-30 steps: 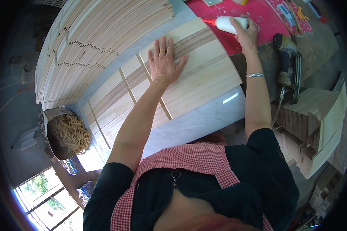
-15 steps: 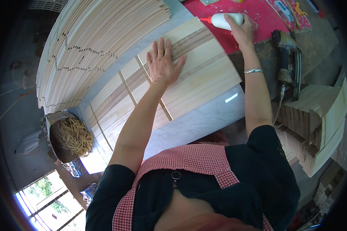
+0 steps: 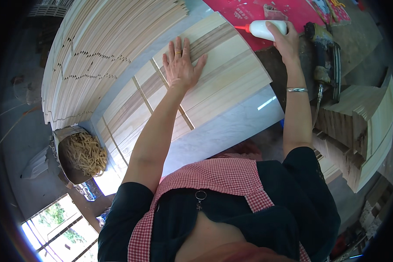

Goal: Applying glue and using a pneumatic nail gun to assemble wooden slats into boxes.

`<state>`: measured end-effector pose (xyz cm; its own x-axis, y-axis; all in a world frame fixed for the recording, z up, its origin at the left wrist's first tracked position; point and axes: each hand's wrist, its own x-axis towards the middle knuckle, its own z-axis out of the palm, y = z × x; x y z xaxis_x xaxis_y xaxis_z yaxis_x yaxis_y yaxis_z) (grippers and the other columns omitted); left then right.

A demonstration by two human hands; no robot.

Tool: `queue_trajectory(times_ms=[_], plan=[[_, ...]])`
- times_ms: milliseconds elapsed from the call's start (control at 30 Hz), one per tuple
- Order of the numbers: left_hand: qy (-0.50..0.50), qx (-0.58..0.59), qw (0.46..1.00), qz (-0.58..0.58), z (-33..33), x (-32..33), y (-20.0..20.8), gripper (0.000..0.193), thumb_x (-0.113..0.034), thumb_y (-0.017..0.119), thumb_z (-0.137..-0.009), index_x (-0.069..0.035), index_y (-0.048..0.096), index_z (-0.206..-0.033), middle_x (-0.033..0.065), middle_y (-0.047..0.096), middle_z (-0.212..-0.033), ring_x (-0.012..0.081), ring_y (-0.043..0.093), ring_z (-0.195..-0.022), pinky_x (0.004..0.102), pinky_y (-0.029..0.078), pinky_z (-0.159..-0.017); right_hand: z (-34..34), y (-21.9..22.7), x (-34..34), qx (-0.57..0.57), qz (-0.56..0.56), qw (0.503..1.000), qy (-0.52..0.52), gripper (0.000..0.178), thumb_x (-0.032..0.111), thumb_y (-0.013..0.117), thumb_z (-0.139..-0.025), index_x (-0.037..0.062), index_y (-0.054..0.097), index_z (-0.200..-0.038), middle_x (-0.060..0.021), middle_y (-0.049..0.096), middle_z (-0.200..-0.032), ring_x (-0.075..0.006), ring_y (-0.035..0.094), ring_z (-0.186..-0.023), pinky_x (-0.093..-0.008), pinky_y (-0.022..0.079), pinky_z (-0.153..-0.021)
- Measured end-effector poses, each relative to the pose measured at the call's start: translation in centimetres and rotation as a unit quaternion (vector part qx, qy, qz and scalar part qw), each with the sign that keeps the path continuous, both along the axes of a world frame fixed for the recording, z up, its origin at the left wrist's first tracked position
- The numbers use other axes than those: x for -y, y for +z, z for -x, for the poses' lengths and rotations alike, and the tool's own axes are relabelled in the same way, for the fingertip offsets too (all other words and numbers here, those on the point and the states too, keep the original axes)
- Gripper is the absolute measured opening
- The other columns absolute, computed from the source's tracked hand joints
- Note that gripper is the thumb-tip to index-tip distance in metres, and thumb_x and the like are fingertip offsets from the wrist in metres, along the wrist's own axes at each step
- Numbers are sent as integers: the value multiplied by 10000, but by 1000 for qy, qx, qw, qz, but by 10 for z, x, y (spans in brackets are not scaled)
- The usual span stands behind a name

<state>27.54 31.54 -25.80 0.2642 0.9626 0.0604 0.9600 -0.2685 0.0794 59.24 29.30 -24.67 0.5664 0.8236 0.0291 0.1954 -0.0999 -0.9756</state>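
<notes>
A flat wooden panel [image 3: 227, 72] of joined light and brown strips lies before me, with narrow grooves across its left part. My left hand [image 3: 182, 70] rests flat on it, fingers spread, to the right of a groove. My right hand [image 3: 287, 43] grips a white squeeze bottle [image 3: 264, 30] with a red nozzle [image 3: 243, 28]. The bottle lies nearly level, its nozzle pointing left toward the panel's right edge near the far corner. Whether the tip touches that edge I cannot tell.
Beyond the panel stands a long stack of thin boards [image 3: 105, 48]. At the left is a container of wood strips [image 3: 85, 155]. A nail gun [image 3: 323, 56] with a hose lies right of my right hand, near a red sheet [image 3: 236, 9]. More stacked boards [image 3: 353, 126] stand at the right.
My right hand and the bottle have moved right, and the nozzle has shifted along the panel's right edge, away from the far corner. My left hand stays flat on the panel.
</notes>
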Motion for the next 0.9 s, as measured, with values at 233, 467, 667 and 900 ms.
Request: queue_trajectory(times_ms=[233,467,667,900], plan=[[-4,-5,1000,-9,1,-1,-3,879,-704,397,-955,-100,313,-1587,112,236,-1672,313,107,-1566,537,129,-1231,-13,0,35,24,4,1000,3,518,389,785,-835,-13,633,-1124,-137,669,-975,-193,618,-814,-279,502,-648],[-1,-11,1000,-6,0,-2,-3,879,-710,383,-955,-104,313,-1588,112,225,-1676,310,111,-1566,532,138,-1230,-16,14,77,-1,17,1000,-11,523,374,794,-821,-34,633,-1107,-146,682,-992,-218,628,-837,-320,529,-730],[-4,-4,1000,-5,1,-1,-4,897,-714,401,-948,-107,283,-1598,113,212,-1679,322,111,-1564,557,129,-1229,-21,21,106,-4,20,1000,-15,501,353,795,-827,-30,633,-1106,-134,680,-994,-207,619,-831,-312,526,-731],[-109,-13,994,-19,-21,58,6,945,-739,443,-929,-113,242,-1607,125,181,-1684,360,80,-1563,627,114,-1211,-28,19,142,25,28,999,-18,499,346,796,-829,-26,634,-1120,-133,685,-994,-215,628,-841,-313,529,-740]])
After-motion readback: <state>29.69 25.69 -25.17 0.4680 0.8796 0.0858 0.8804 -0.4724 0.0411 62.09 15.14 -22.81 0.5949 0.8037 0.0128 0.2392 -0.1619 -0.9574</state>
